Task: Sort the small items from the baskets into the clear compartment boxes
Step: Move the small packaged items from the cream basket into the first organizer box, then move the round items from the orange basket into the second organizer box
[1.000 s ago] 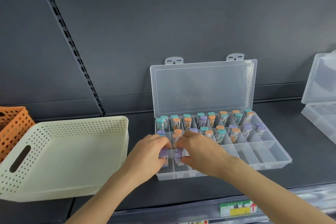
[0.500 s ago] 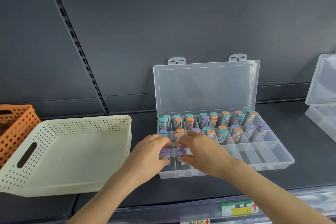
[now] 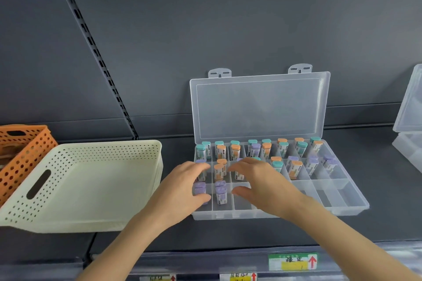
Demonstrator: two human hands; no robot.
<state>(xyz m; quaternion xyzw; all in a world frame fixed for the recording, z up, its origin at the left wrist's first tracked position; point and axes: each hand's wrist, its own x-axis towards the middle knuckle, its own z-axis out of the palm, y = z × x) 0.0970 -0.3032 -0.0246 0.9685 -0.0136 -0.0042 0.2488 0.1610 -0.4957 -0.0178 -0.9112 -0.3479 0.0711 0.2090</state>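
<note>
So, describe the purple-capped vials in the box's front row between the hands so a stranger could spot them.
Find the clear plastic compartment box, lid open, on the dark grey shelf. In its front row, second compartment from the left, between left hand and right hand, stand the small purple-capped vials. Unlike the purple pair leftward, no hand covers them.

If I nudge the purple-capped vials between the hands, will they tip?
Probably: the purple-capped vials stand upright, tall and narrow. Dividers of the clear box would likely catch them. Small and plastic-looking, so probably light.
</note>
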